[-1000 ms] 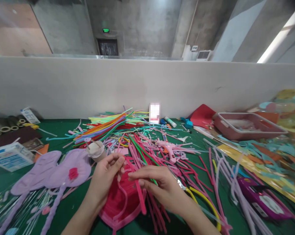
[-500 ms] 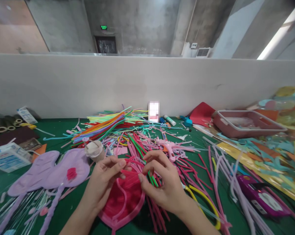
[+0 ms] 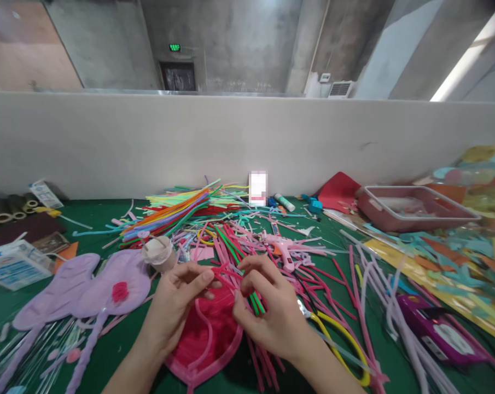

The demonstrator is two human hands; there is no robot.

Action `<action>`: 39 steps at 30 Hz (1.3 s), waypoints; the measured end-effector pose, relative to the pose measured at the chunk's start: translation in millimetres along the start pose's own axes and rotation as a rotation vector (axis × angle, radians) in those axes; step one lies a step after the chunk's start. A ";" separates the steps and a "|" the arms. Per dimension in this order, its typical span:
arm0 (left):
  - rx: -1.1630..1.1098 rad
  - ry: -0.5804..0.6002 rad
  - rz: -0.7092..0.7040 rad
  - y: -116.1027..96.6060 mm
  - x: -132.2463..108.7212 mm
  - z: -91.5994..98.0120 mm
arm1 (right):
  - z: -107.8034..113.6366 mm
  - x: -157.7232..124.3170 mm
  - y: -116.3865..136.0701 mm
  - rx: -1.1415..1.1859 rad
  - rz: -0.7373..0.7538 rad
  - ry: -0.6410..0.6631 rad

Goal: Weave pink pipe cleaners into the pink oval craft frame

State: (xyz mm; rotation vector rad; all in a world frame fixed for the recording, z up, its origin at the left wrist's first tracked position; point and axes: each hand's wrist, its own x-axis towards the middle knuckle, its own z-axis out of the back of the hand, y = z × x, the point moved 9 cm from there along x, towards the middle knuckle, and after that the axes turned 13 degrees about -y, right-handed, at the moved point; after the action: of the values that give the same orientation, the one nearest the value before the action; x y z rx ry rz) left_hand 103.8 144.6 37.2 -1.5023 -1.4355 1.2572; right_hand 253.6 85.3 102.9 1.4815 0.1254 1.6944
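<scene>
Between both hands is a bent red pipe cleaner (image 3: pixel 226 272). My left hand (image 3: pixel 171 303) pinches it between thumb and fingertips. My right hand (image 3: pixel 272 312) has its thumb and fingers closed on the other end, partly hidden by the fingers. Below them lies a red heart- or leaf-shaped piece (image 3: pixel 220 334) with a pink pipe-cleaner edge and a curved pink line inside. Loose pink, red and green pipe cleaners (image 3: pixel 261 355) spread under and beside my right hand. Yellow-handled scissors (image 3: pixel 349 345) lie right of my right wrist.
A purple fuzzy shape (image 3: pixel 95 290) lies at the left, beside a paper cup (image 3: pixel 159 253). A multicoloured pipe-cleaner bundle (image 3: pixel 169 216) and a pink glue gun (image 3: pixel 286 253) are beyond my hands. At the right are a purple device (image 3: pixel 440 328) and a pink bin (image 3: pixel 419 219).
My right hand has shifted slightly, showing a little more of the scissors near its wrist. The red pipe cleaner's bend has changed slightly; my left hand is nearly still.
</scene>
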 end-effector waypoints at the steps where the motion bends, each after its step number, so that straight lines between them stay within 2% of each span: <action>1: 0.021 -0.005 -0.031 -1.4 0.3 0.1 | -0.5 -1.0 0.4 -0.013 -0.003 -0.004; 7: 0.168 -0.064 -0.277 -16.9 -4.4 4.0 | -7.3 -8.5 8.5 -0.068 0.030 -0.018; 10: 0.196 -0.075 -0.323 -20.9 -8.9 3.6 | -10.3 -12.3 11.9 -0.085 0.055 -0.034; 18: 0.144 -0.005 -0.244 -13.8 -12.5 -4.3 | -9.0 -19.0 15.7 -0.133 0.088 -0.122; 25: 0.009 0.025 -0.102 -0.8 -9.4 -8.6 | -8.3 -20.5 21.8 -0.178 0.157 -0.156; 34: 0.049 -0.004 -0.086 5.5 -6.4 -4.8 | -8.1 -18.7 17.2 -0.250 0.171 -0.153; 37: 0.067 -0.031 -0.097 2.4 -1.7 -0.9 | -3.6 -13.0 10.2 -0.161 0.095 -0.115; 39: 0.082 -0.016 -0.082 2.9 -0.2 -1.9 | 5.8 -6.0 -3.7 -0.082 -0.052 -0.159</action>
State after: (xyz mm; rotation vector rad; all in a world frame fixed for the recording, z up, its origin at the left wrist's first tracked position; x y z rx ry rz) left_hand 106.5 144.2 35.1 -1.3685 -1.4240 1.2647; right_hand 260.1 81.2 97.9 1.5318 0.0089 1.5170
